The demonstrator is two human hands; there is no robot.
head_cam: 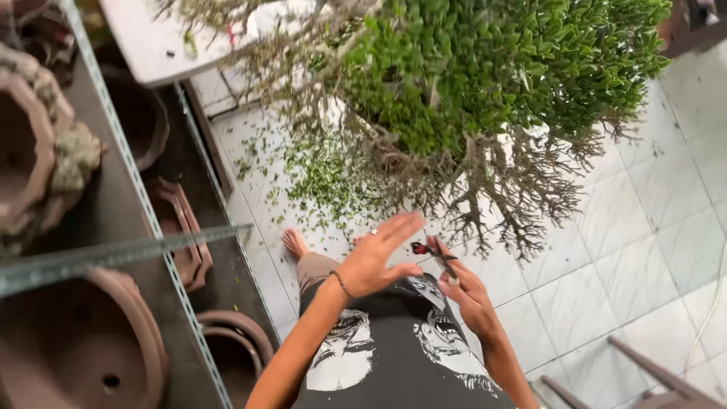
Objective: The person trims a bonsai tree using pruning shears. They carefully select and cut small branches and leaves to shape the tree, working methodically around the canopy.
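Scissors [438, 254] were gripped by the right hand [466, 291]; the left hand [375, 257], fingers spread, was held just beside, so it could be nicked.

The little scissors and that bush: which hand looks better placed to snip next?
Probably the right hand: it grips the scissors, blades pointing toward the bush's bare twigs. The left hand is open, fingers spread, holding nothing.

Head-worn view, looking steeply down, close over hands [424, 273]
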